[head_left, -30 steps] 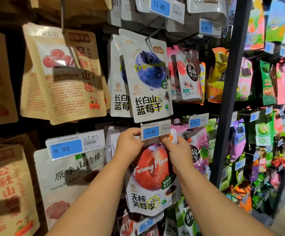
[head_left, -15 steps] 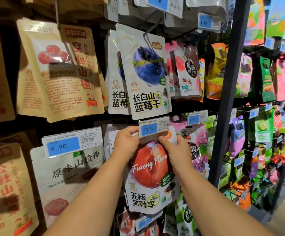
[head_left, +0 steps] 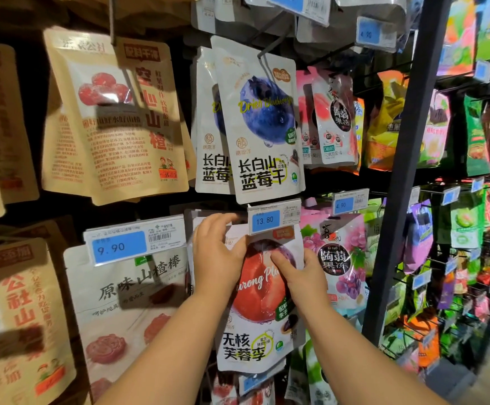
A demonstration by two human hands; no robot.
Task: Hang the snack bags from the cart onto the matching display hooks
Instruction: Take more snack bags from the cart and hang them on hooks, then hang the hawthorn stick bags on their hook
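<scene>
One head-worn wide-angle view faces forward, near the display of hanging bags (head_left: 115, 121). Left of the black metal upright post (head_left: 407, 171) it is seen head-on; right of it, it recedes obliquely.

- A 9.90 tag (head_left: 134, 244) is jutting out left of the left hand (head_left: 217, 258).
- A grape jelly bag (head_left: 337, 258) is crowding the right hand (head_left: 299, 276) from its right.
- The 13.80 price tag (head_left: 274, 219) is hanging just above both.
</scene>
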